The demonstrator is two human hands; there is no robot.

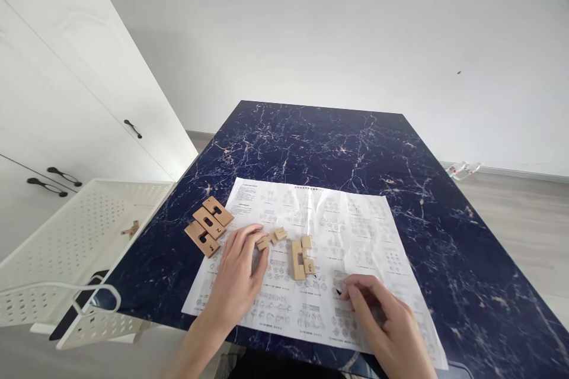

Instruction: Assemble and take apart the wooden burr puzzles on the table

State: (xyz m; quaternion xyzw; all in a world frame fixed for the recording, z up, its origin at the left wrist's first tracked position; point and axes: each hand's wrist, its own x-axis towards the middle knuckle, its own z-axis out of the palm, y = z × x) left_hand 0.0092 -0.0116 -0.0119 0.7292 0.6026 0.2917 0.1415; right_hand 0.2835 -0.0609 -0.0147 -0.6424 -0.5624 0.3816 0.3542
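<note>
With my left hand (235, 269) I am pinching a small notched piece (279, 235) between finger and thumb, left of the wooden blocks (296, 263) lying mid-sheet. My right hand (382, 323) is curling at the near right; whether it is gripping anything, I cannot tell. A dragging wrist could be tugging the creased paper (326, 320), shifting the blocks; a loose pinch could be dropping the piece.

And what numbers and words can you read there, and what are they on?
"2": middle wooden plate.
"3": nearest wooden plate.
Looks like "3": light wooden block.
Farthest wooden plate: a small stroke, maybe "1", too faint to be sure.
Paper sheet: a heading and lots of print, all too small and blurred to read.
</note>
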